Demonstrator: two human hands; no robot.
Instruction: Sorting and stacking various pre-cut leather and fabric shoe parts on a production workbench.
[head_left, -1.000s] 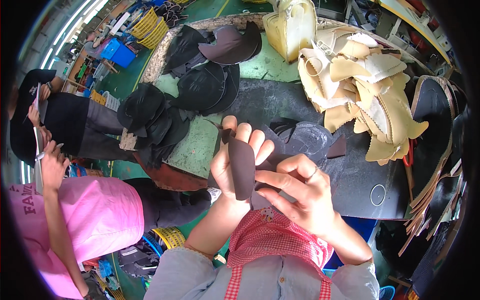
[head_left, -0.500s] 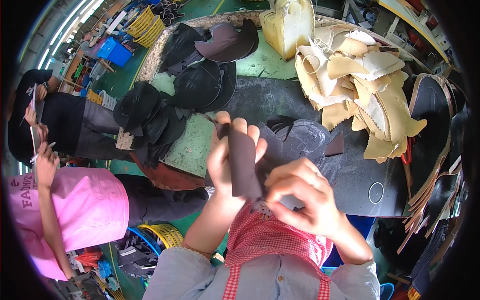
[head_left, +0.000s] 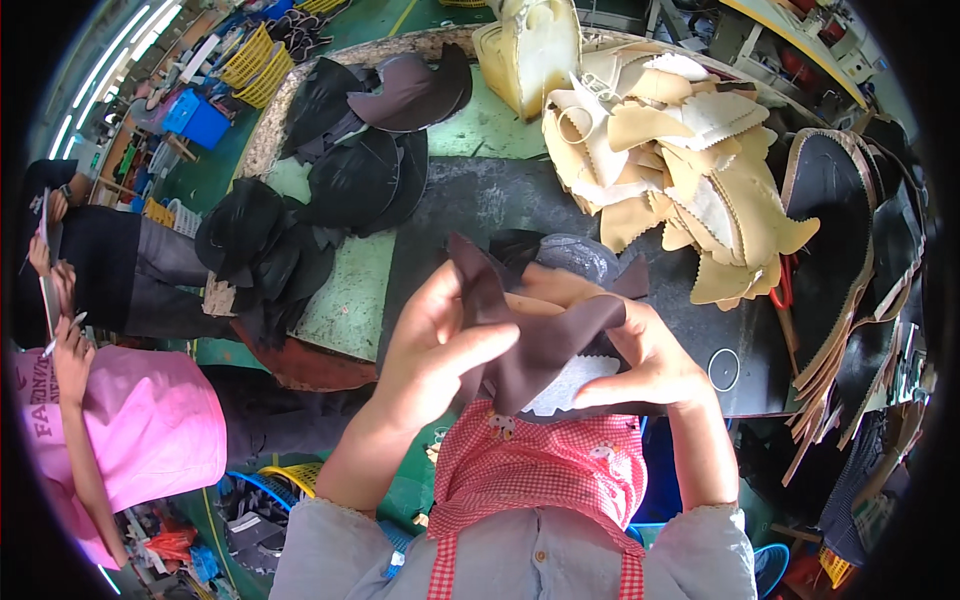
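Between my two hands a curved, dark brown shoe-upper piece is bent open above my apron. My left hand grips its left side, thumb across the outer face. The right hand pinches the other end, with some of its fingers inside the fold. A grey lining with a notched edge shows on the inner side. Just beyond lie dark cut pieces on the black mat, partly hidden by my hands.
Stacks of black upper pieces lie at the left of the table. A heap of tan and cream notched pieces is at the right, beside red-handled scissors. Dark strips hang at the far right. Two people stand at the left, one in pink.
The brown piece, folded narrow and upright before, is now spread wide between both hands. My right hand has moved from a pinch at its lower end to its right side. The view shifted slightly.
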